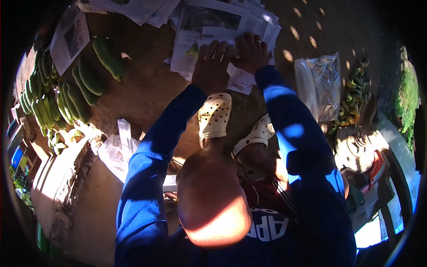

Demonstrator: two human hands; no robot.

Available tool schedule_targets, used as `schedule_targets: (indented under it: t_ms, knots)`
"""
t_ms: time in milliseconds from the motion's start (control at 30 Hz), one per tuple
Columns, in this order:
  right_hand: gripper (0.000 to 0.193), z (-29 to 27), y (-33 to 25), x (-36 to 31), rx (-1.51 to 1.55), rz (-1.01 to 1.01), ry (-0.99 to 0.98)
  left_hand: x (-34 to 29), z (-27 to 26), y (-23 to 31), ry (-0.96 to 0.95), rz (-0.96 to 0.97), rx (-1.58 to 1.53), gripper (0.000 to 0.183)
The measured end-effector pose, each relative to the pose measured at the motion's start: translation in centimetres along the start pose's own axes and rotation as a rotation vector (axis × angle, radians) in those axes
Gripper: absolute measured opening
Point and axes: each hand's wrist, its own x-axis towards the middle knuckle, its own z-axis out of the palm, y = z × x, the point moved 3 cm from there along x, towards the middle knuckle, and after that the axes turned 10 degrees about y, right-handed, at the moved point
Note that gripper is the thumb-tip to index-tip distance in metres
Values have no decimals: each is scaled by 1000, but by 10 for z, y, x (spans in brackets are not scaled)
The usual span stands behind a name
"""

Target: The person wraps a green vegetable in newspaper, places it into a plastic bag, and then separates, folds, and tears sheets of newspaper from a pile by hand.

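Observation:
My left hand lies over the printed paper sheets, its fingers stretched forward with small gaps between them. Beside it, my right hand rests on the same paper, fingers forward, a ring on one of them. Both hands press on the pile, close together at the thumbs. A small green piece shows just left of my left hand; its kind is hard to make out, as is whatever lies under the palms. More sheets stick out below the hands.
Long green gourds and several smaller green vegetables lie on the ground at left. Clear plastic bags sit at right, near curled green vegetables. My cream clogs stand below the paper. Another white plastic bag lies at left.

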Motion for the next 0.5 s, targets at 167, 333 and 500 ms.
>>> schedule_targets:
  t_ms: [167,333,500]
  knots:
    - [74,-17,-10,0,26,-78,58,9,6,-13,-54,35,84,83]
    - [81,-24,-23,-11,-52,-167,165,34,9,-24,-34,76,159,87]
    - [76,-9,-5,15,-67,-219,259,60,17,-31,-122,17,204,76]
